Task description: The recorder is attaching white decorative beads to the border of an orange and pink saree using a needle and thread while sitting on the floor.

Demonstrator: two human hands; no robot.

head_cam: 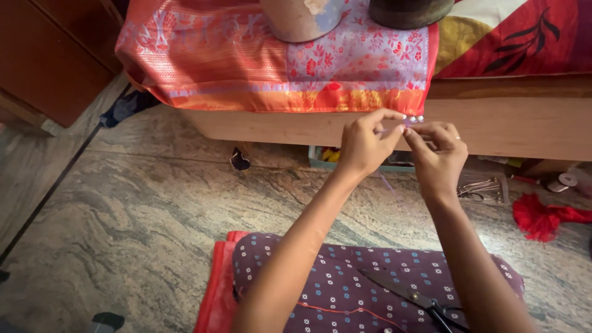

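Thin purple thread (390, 185) hard to make out, left hand (364, 147) and right hand (439, 161) fingers pinched on it, small white beads (416, 119) at fingertips, scissors (414, 298) on lap below

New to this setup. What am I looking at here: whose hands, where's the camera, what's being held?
One picture, from a camera worn on a person's head, looking down. No machine: two bare hands. The left hand and right hand meet at the fingers, pinching small pale beads on a thin thread near the edge of a red patterned cloth draped over a wooden bed. Black scissors lie on the person's dotted purple lap. The stone floor holds a red tassel and a small tray of metal tools.
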